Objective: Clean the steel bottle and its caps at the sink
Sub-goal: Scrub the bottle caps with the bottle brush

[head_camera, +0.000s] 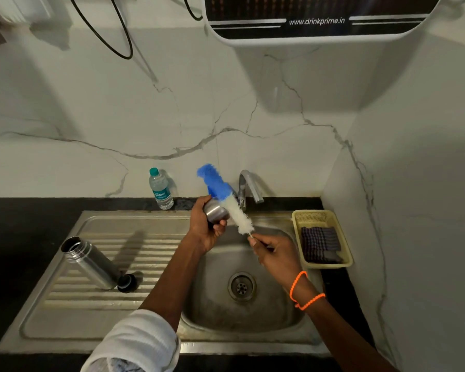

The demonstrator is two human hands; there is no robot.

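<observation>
Two hands work above the sink (253, 322) basin, whose bowl holds nothing I can see but its drain. Nearest, the right hand (275, 255) makes a closed grip, pinching the thin wire handle of the bottle brush (232, 204); the brush's long axis runs up and to the left from that hand, white bristles first, blue bristles at the far tip. Just left of the bristles, the left hand (206, 229) curls round a steel cap (215, 212), its side touching or almost touching the white part, so the brush lies beside the cap rather than inside it; the next stroke likely depends on turning the cap's mouth toward the bristles. On the ribbed drainboard to the left, well apart from both hands, the steel bottle (87, 260) stands open, with a black cap (126, 283) just beside its base. Right of the basin, a yellow basket (346, 261) holds a folded checked cloth (320, 242). Farther back on the dark desk stand a plastic water bottle (160, 189) and the tap (249, 185).
</observation>
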